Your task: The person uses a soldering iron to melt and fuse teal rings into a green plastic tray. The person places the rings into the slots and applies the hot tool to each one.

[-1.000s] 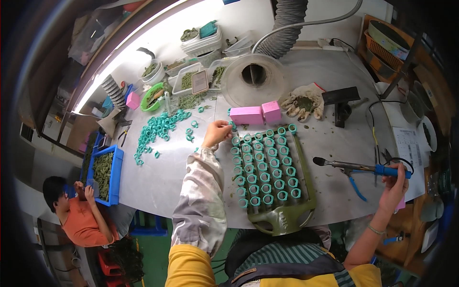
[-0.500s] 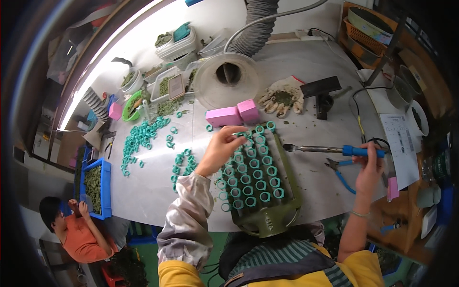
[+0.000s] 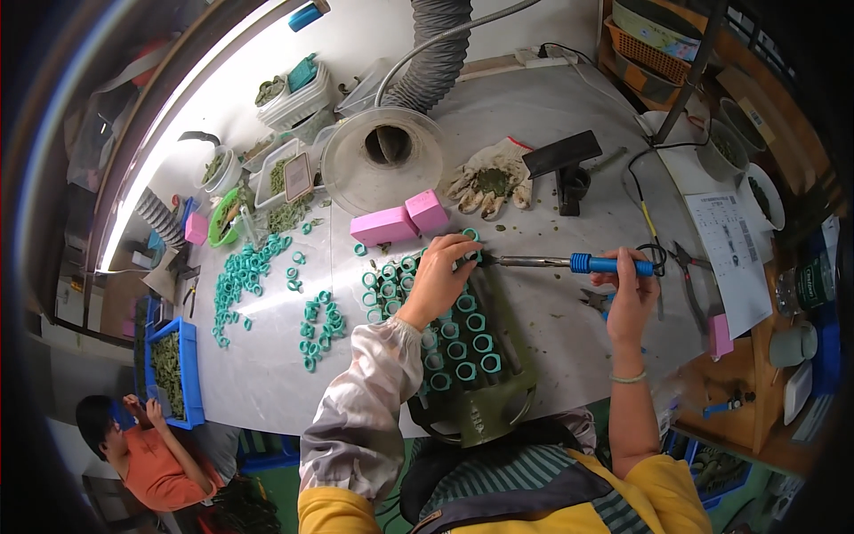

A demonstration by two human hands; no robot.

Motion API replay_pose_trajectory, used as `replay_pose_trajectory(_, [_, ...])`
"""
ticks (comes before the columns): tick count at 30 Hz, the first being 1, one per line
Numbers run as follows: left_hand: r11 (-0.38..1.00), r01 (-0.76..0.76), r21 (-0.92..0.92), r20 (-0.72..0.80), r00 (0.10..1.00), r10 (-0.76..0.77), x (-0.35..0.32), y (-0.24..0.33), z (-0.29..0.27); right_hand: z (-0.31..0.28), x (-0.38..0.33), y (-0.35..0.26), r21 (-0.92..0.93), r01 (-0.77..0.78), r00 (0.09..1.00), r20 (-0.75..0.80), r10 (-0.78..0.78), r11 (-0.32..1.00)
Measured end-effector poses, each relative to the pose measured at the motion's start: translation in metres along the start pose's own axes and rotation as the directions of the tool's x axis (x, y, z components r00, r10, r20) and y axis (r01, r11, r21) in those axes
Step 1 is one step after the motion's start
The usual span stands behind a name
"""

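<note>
- My left hand (image 3: 440,278) is half curled, fingertips pinching one teal plastic ring (image 3: 469,255) at the top edge of the dark green tray (image 3: 498,356), steadying it for the iron.
- My right hand (image 3: 630,298) is clenched around the blue-handled soldering iron (image 3: 569,262), which lies level with its tip at that ring.
- Rows of teal rings fill the tray; it sits on the grey desk (image 3: 534,125) close to my body.
- Loose rings (image 3: 245,271) lie to the left; pink blocks (image 3: 398,220) lie just above the tray.
</note>
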State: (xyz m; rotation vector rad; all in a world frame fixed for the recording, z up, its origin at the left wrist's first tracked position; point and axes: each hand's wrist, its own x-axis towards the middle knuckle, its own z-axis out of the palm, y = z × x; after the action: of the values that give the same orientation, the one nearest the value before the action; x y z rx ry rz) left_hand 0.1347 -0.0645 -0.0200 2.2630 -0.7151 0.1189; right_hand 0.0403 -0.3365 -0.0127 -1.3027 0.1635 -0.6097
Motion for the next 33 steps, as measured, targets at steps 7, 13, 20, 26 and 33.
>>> replay_pose_trajectory(7, [0.996, -0.087, 0.008, -0.066, 0.994, 0.087, -0.002, -0.006, -0.002, -0.026, -0.002, -0.021, -0.06, 0.04, 0.991, -0.128, -0.047, 0.997])
replay_pose_trajectory(13, [0.947, 0.321, -0.005, -0.276, 0.91, -0.31, -0.051, -0.067, -0.101, -0.035, -0.004, -0.024, 0.024, -0.011, 0.988, -0.157, 0.014, 1.0])
replay_pose_trajectory(20, [0.694, 0.526, 0.492, -0.08, 0.821, -0.565, -0.139, -0.101, -0.161, -0.035, -0.007, -0.028, 0.035, -0.006, 0.99, -0.138, 0.011, 0.999])
replay_pose_trajectory(26, [0.765, 0.645, 0.0, -0.365, 0.712, -0.6, -0.151, -0.097, -0.151, -0.034, -0.008, -0.029, 0.022, 0.004, 0.994, -0.105, -0.002, 1.0])
replay_pose_trajectory(33, [0.704, 0.546, -0.454, -0.177, 0.719, -0.672, -0.133, -0.068, -0.145, -0.04, -0.011, -0.033, -0.005, 0.024, 0.992, -0.12, -0.024, 1.0])
